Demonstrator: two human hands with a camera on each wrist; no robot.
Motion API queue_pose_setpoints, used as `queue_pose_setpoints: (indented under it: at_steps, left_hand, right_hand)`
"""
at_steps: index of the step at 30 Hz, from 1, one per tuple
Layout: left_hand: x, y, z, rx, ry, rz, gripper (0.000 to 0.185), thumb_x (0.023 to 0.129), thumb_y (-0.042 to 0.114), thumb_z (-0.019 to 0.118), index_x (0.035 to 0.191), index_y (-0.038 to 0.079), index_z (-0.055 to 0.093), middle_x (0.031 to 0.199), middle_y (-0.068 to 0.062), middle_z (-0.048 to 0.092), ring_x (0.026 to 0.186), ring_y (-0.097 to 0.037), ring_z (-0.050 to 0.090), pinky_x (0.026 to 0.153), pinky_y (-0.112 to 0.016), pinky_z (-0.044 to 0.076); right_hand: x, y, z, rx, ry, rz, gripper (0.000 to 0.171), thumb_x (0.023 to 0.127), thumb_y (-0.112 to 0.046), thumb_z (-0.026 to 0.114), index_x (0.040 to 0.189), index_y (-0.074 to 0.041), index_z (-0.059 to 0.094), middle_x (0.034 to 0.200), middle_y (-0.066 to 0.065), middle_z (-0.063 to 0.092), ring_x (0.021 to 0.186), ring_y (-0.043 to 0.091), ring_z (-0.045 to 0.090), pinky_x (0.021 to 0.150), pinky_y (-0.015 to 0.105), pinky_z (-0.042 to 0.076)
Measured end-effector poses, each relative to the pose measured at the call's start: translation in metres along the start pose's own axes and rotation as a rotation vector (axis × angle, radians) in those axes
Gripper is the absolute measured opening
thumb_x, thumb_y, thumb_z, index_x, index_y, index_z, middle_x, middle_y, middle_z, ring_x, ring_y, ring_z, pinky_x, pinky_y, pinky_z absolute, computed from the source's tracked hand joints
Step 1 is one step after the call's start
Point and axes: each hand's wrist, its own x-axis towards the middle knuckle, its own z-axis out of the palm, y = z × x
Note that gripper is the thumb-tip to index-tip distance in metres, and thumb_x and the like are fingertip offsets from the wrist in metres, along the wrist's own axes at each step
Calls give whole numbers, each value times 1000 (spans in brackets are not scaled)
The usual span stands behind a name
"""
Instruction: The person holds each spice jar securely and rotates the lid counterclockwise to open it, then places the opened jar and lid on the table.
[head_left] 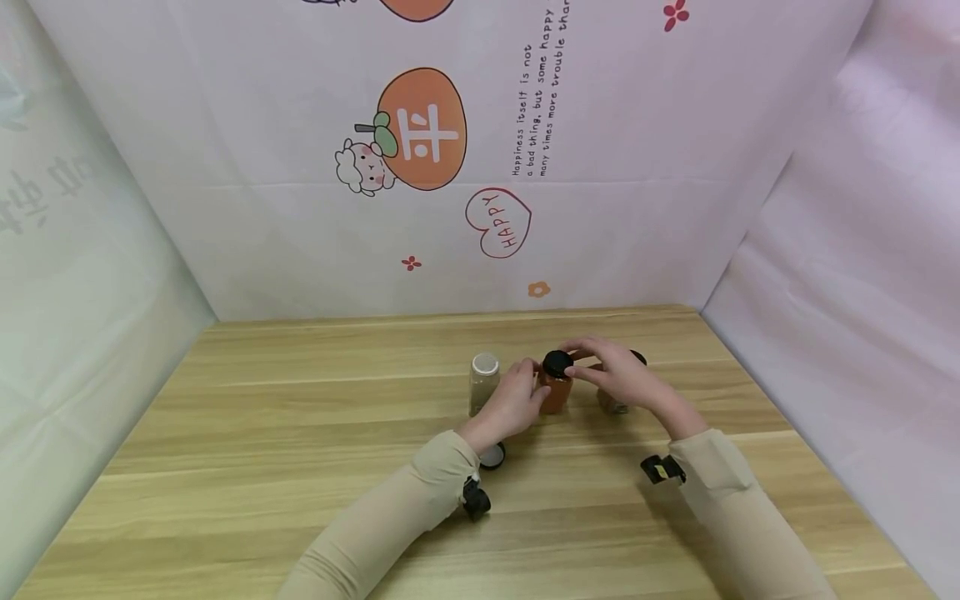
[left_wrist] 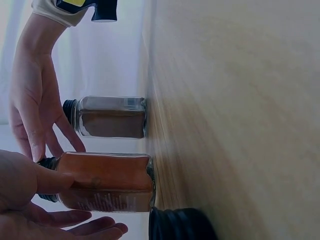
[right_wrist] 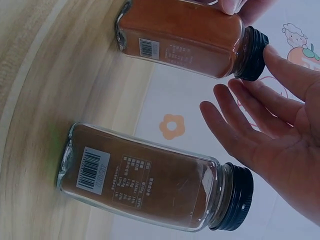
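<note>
An upright glass spice jar of orange-red powder (head_left: 555, 397) stands on the table between both hands. My left hand (head_left: 513, 403) grips its body from the left, the thumb across the near side in the left wrist view. At the top, my right hand (head_left: 624, 377) pinches the black lid (right_wrist: 253, 53) between thumb and fingers. The lid sits on the jar's neck. Just right of it, partly behind the right hand, is a jar of brown powder (right_wrist: 135, 172) with its black lid on.
Left of the left hand stands a third jar (head_left: 484, 385) without its black lid, its top whitish. A loose black lid (head_left: 492, 456) lies near the left wrist, pale inside facing up. A printed white cloth (head_left: 315, 250) rises behind the wooden table (head_left: 300, 417).
</note>
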Motion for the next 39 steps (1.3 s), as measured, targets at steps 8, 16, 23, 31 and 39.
queue_pose_setpoints:
  at_steps: [8, 16, 23, 31, 39]
  left_hand:
    - [0, -1, 1, -3, -8, -8, 37, 99, 22, 50, 131, 2, 45, 129, -17, 51, 120, -26, 52, 97, -38, 47]
    - [-1, 0, 0, -5, -6, -16, 38, 99, 22, 50, 131, 1, 45, 128, -18, 52, 116, -26, 55, 93, -37, 49]
    - [0, -1, 2, -13, 7, -13, 38, 99, 21, 51, 130, 1, 46, 128, -17, 53, 116, -25, 55, 92, -35, 49]
    - [-2, -2, 1, -38, 37, 12, 33, 98, 19, 52, 126, 2, 48, 126, -16, 54, 119, -26, 54, 95, -36, 48]
    - [-2, -1, 1, -55, 55, 40, 31, 97, 17, 53, 123, 1, 49, 125, -16, 55, 120, -28, 53, 96, -38, 47]
  right_hand:
    - [0, 2, 0, 8, -2, -6, 38, 95, -22, 59, 129, -7, 55, 132, 15, 55, 113, 33, 58, 89, 51, 50]
    - [-2, 2, 4, 39, 39, 19, 41, 92, -22, 63, 129, -5, 55, 130, 16, 56, 111, 34, 60, 87, 46, 52]
    - [-3, 2, 9, 62, 96, 66, 48, 89, -28, 66, 127, -2, 55, 126, 19, 58, 110, 39, 59, 87, 46, 52]
    - [-4, 0, 12, 64, 142, 87, 45, 86, -32, 70, 119, -2, 60, 118, 17, 62, 107, 39, 61, 86, 45, 53]
    - [-2, 0, 14, 59, 156, 118, 44, 84, -31, 71, 116, -3, 61, 116, 16, 63, 107, 37, 62, 85, 43, 54]
